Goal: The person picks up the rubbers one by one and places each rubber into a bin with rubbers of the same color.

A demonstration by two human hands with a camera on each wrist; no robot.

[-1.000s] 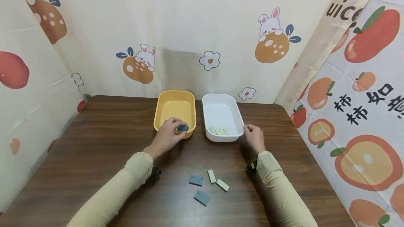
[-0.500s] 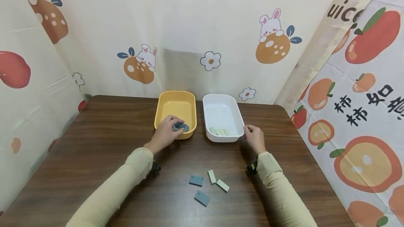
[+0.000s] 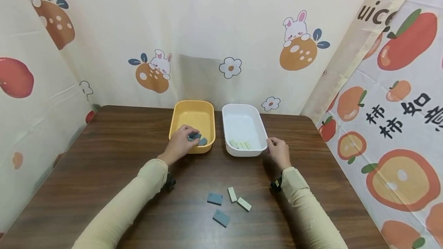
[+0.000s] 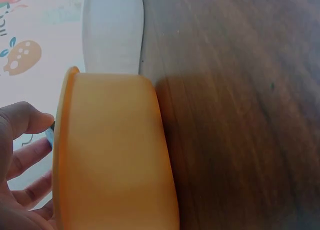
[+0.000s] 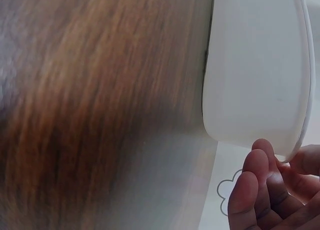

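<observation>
My left hand reaches over the near rim of a yellow plastic tub. Its thumb and fingers pinch a flat blue-grey block, and another blue-grey block lies beside it in the tub. The left wrist view shows the thumb and fingers behind the tub's rim, with a sliver of blue between them. My right hand grips the near right corner of a white plastic tub. In the right wrist view, thumb and index finger pinch its rim. Several pale green blocks lie inside it.
Two blue-grey blocks, one behind the other, lie on the brown wooden table in front of the tubs. Two pale green sticks, one upright in view and one slanted, are right of them. A printed curtain hangs behind.
My left hand has shifted slightly left and down within the yellow tub. One blue-grey block now shows apart from the one in the fingers. The right hand keeps its grip.
</observation>
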